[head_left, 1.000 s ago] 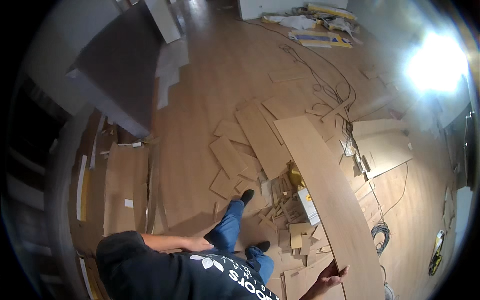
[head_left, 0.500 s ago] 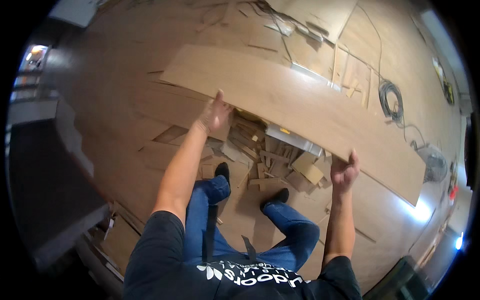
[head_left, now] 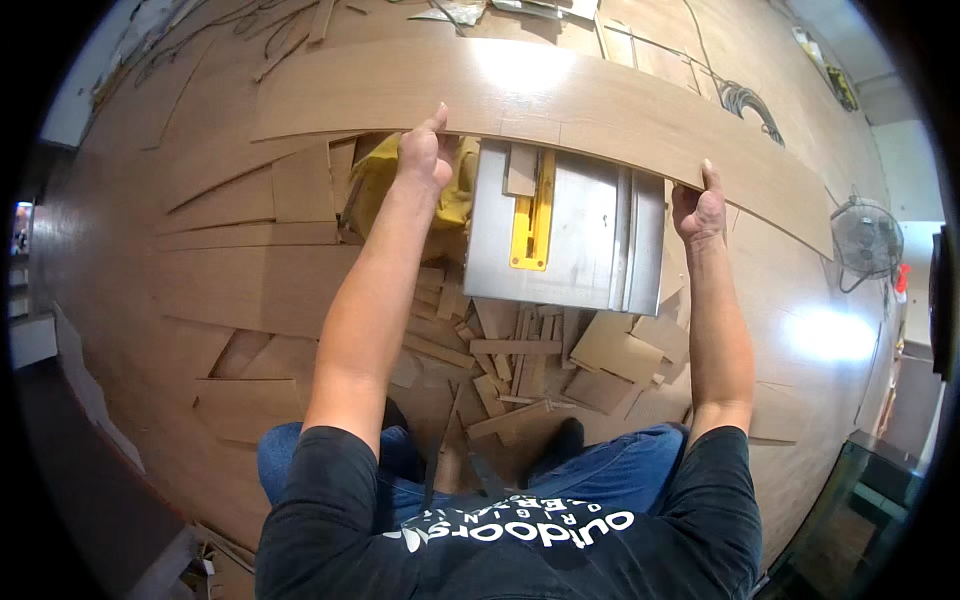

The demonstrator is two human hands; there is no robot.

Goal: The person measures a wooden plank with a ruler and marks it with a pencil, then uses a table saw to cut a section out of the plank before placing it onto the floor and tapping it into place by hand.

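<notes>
Presently held: one long wood-coloured plank (head_left: 620, 105), its near edge clamped in your left hand (head_left: 422, 157) and your right hand (head_left: 700, 213), set well apart. Position: over the far side of a grey table saw (head_left: 585, 250) with yellow insert (head_left: 530, 240); contact between plank and saw unclear. Nearer you: loose offcuts (head_left: 515, 347) on the floor (head_left: 120, 270). Right: one caged fan (head_left: 867, 238).

Fan (head_left: 866, 240) right of plank (head_left: 600, 105)
</notes>
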